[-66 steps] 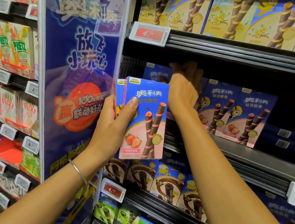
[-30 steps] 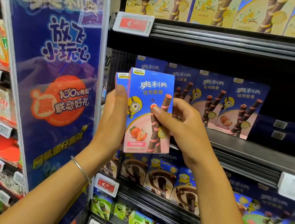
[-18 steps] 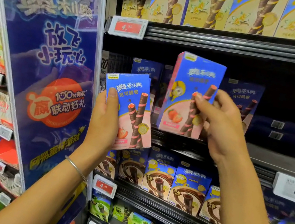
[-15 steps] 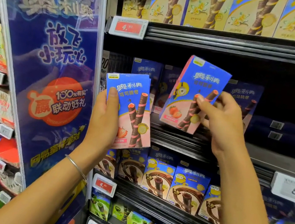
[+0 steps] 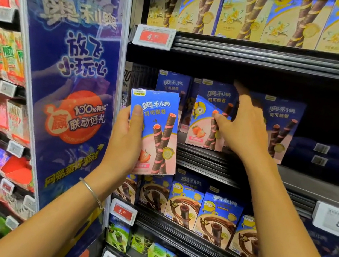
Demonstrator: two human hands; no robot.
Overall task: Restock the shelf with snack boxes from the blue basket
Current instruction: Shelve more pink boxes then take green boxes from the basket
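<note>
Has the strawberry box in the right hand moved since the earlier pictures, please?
Yes. The strawberry box, earlier lifted tilted in front of the shelf, now stands upright on the middle shelf under the right hand, below the red price tag.

The boxes [image 5: 154, 132] look like printed cardboard with a smooth, slightly glossy face. The shelf [image 5: 248, 165] edge is dark ribbed metal, matt. The price tag [image 5: 154, 37] sits in a pale plastic frame. The banner [image 5: 68, 79] is glossy plastic, catching reflections. The bracelet [image 5: 91, 191] is thin polished metal.
</note>
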